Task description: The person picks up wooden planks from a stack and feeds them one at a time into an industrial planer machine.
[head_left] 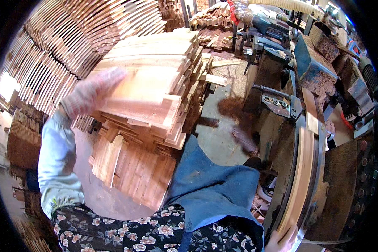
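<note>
My left hand (94, 93), in a pale knitted glove, is blurred by motion over the left side of a stack of wooden boards (149, 80). Its fingers look stretched out toward the top board; whether they touch it I cannot tell. At the lower right, my right hand (282, 240) closes over the near end of a long narrow wooden strip (300, 180). That strip lies along the rail of a woodworking machine (281, 103). Its far end is beside another short wood piece (310, 111) further along the rail.
Tall piles of spaced boards (59, 50) rise at the far left. A lower layer of boards (143, 176) lies in front of the stack. Sawdust (233, 109) covers part of the floor by the machine. A ribbed hose (290, 4) runs across the top right.
</note>
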`<state>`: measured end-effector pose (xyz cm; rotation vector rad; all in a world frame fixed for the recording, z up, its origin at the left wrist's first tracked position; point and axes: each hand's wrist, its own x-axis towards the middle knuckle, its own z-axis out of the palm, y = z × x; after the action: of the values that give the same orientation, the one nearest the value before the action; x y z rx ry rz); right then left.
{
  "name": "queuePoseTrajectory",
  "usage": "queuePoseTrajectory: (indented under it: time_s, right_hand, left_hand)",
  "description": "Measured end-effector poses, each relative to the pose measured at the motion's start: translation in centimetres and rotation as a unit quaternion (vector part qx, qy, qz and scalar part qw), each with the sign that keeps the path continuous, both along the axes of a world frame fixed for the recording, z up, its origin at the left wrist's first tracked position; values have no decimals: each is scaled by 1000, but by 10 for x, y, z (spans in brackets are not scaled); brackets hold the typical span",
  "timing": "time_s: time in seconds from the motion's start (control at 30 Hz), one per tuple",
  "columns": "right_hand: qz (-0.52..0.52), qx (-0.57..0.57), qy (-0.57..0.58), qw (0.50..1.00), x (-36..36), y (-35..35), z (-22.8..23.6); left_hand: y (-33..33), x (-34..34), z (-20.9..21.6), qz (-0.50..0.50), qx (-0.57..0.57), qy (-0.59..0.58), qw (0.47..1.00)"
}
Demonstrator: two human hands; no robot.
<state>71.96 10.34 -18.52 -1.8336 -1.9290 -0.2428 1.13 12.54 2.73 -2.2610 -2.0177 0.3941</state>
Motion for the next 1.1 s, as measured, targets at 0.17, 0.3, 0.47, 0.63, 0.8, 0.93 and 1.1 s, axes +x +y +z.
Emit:
queuePoseTrajectory:
  time_s: [0.17,0.3,0.47,0.63,0.8,0.93,1.1]
  right_hand:
    - [98,115,-51,987,1,31,-4]
    - [127,4,-50,991,7,124,-12]
    - [132,37,10,991,-4,219,-26]
    - [97,-94,233,963,-62,275,-6]
    - [399,-89,286,867,-110,225,54]
    - [332,-149,173,915,-104,161,61]
    - [44,-137,92,985,-34,33,45]
  left_hand:
    - [-25,12,-28,57,29,9,998]
    - [-20,-2,-45,70,57,31,995]
    - [-17,19,-42,26,140,48,989]
    - [58,95,-34,-166,290,291,896]
    - [165,240,-80,-260,290,129,912]
    - [179,360,-95,-443,272,-52,853]
    - [175,385,-91,-477,402,-32,781]
